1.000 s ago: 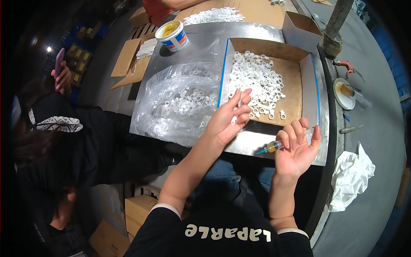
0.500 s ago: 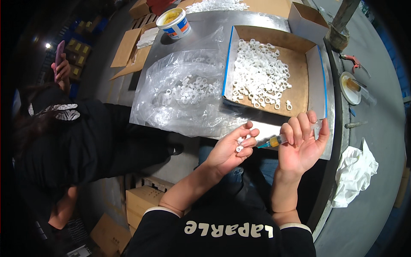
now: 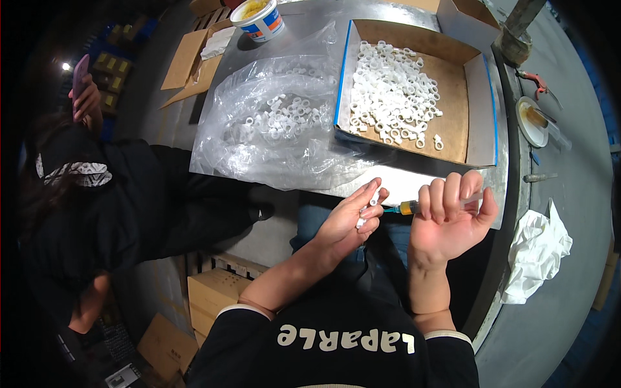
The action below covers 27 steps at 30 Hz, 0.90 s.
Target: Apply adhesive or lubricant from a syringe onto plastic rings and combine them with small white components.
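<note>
My left hand [image 3: 350, 218] is closed round a few small white ring-shaped plastic parts [image 3: 361, 222], which poke out between the fingers. In my right hand [image 3: 446, 216] lies a syringe [image 3: 407, 207] with yellowish contents and a teal needle tip. Its fingers curl round the barrel, and the thumb is at the plunger end. The needle tip points left and meets the fingers and parts of my left hand; whether it touches a part I cannot tell. Just beyond both hands stands an open cardboard box [image 3: 453, 139] with a heap of similar white ring parts [image 3: 391, 97].
A clear plastic bag [image 3: 220, 139] with more white parts lies left of the box. Behind it stands a tub [image 3: 260, 29] of yellow paste. On the right are a plate [image 3: 532, 126], red-handled pliers [image 3: 535, 81] and crumpled white paper [image 3: 537, 255]. Another person [image 3: 123, 194] holds a phone.
The syringe has moved left, its tip now at the parts in my left hand. My right thumb has shifted at the plunger end. The whole view has tilted slightly.
</note>
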Tool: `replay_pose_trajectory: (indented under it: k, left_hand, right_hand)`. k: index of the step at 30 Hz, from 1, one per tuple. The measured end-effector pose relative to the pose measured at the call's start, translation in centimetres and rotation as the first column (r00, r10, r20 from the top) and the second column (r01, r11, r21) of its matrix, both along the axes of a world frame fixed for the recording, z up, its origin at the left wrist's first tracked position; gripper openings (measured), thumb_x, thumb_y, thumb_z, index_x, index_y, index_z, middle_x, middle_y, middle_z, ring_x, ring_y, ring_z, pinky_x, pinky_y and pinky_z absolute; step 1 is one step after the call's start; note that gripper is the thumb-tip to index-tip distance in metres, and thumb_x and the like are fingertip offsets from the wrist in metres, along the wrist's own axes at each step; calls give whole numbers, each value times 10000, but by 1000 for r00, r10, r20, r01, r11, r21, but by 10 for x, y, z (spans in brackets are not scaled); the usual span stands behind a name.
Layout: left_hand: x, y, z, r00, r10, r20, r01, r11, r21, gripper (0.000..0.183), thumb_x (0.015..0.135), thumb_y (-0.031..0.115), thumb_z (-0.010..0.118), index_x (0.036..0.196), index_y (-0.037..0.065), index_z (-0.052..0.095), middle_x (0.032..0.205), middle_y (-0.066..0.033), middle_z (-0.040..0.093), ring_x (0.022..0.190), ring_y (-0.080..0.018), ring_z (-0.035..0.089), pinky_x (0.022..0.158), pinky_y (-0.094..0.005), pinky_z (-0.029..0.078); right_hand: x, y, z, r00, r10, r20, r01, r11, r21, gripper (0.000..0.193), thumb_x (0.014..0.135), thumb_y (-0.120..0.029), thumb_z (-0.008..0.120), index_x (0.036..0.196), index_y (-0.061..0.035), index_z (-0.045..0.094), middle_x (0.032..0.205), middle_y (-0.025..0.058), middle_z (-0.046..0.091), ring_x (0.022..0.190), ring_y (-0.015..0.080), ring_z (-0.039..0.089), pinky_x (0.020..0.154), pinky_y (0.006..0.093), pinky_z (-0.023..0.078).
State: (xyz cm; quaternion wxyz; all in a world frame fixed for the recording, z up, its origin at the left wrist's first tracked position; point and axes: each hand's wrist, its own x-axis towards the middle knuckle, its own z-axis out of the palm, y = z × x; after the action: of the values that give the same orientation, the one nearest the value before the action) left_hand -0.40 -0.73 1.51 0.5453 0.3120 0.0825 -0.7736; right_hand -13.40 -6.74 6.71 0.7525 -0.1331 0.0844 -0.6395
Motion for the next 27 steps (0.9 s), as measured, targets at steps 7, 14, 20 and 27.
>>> replay_pose_trajectory:
  k: [7,14,20,27]
  left_hand:
    - [-6,2,7,977,13,213,8,995,-101,183,962,233,444,1087,99,438,905,-10,499,537,-9,338,413,-150,275]
    - [-7,3,7,924,105,368,-6,966,-260,132,969,172,417,1077,98,439,864,-26,520,525,1,350,412,-145,295]
    - [-7,1,4,914,130,385,-3,950,-313,130,959,171,446,1060,90,444,861,-43,548,502,4,331,406,-143,280]
    - [-1,-5,11,965,57,256,9,968,-251,126,971,184,412,1071,114,443,870,-52,542,502,0,335,406,-138,260]
  right_hand:
    - [9,3,-4,997,-8,-78,-1,993,-115,314,876,-332,348,708,-72,400,471,-7,302,400,101,228,398,254,224]
    - [11,5,-6,995,12,-97,-25,992,-127,298,860,-321,350,696,-75,387,468,-12,294,398,104,224,404,262,224]
    - [8,0,-7,996,71,-56,-76,993,-95,314,877,-321,338,686,-75,386,462,-16,290,391,102,218,400,263,222]
    - [-3,-16,-8,960,101,261,-152,972,181,301,919,-321,378,795,-59,459,522,-20,288,432,96,244,436,256,249]
